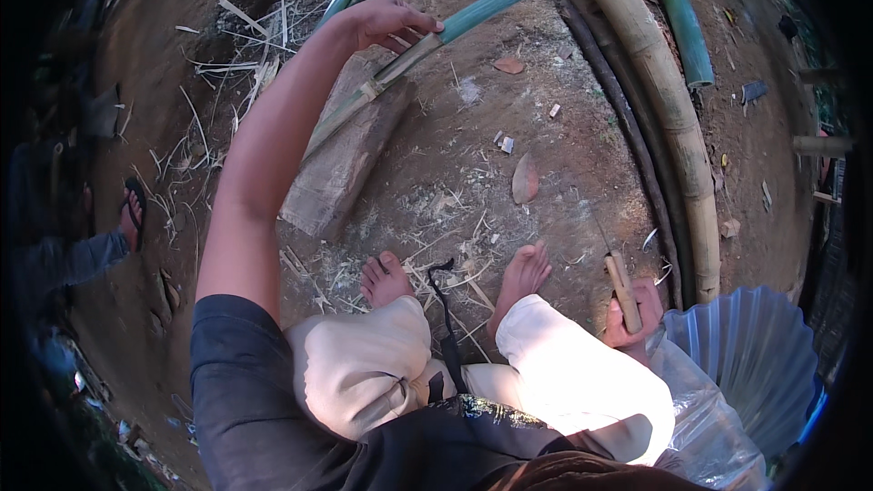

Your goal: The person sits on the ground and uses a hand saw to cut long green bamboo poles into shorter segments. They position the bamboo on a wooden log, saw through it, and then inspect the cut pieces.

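Note:
My left hand (pixel 397 22) reaches forward and grips a green bamboo pole (pixel 496 5), fingers bent over it. Below that hand the pole is pale and scraped, and this end lies across a rough wooden block (pixel 332 177). My right hand (pixel 639 311) is down by my right knee, closed around the wooden handle of a knife (pixel 622 289). Its thin blade points forward, away from me, and is faint against the soil. The blade is well apart from the pole.
Thick yellowish bamboo (pixel 677 109) and a dark thin pole (pixel 627 100) lie along the right. Another green bamboo piece (pixel 682 23) is beyond. Pale shavings (pixel 264 45) litter the left ground. Clear corrugated sheeting (pixel 750 364) is beside my right leg. Another person's foot (pixel 132 214) shows at left.

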The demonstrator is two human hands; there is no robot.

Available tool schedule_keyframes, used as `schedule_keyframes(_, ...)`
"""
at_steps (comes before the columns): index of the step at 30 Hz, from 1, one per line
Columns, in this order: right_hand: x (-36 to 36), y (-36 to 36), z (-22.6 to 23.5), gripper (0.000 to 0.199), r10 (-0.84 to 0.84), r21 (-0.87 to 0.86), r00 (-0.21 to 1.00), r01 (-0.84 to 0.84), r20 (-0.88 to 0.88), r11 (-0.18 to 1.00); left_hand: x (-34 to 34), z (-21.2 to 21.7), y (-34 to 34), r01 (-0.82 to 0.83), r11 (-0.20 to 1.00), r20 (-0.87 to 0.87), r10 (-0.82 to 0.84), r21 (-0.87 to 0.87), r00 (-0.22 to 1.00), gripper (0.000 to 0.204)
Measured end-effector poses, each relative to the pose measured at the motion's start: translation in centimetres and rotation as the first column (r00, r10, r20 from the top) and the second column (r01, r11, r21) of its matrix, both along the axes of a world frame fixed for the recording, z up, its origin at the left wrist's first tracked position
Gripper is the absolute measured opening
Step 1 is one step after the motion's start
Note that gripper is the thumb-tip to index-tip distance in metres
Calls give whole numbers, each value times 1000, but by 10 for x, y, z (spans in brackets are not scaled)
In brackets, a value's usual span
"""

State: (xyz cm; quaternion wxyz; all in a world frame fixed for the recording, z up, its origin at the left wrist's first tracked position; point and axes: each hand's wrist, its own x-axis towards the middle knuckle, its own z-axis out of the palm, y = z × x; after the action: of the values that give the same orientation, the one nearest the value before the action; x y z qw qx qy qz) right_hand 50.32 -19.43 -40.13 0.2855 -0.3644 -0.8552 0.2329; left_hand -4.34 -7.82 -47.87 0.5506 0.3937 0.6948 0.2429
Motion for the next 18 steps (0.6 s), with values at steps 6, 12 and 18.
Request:
schedule_keyframes(6,-14,-2,-21,19,56,-57,998,-58,-31,997,-1,19,8,126,992,-87,-127,-16,988,48)
schedule_keyframes(12,-24,7,-31,17,139,-78,989,-144,-57,987,-5,16,17,198,979,-148,-202,-42,968,46)
schedule_keyframes(18,-36,13,-44,16,132,-101,990,-136,-46,985,-3,23,22,244,967,-220,-253,-67,942,38)
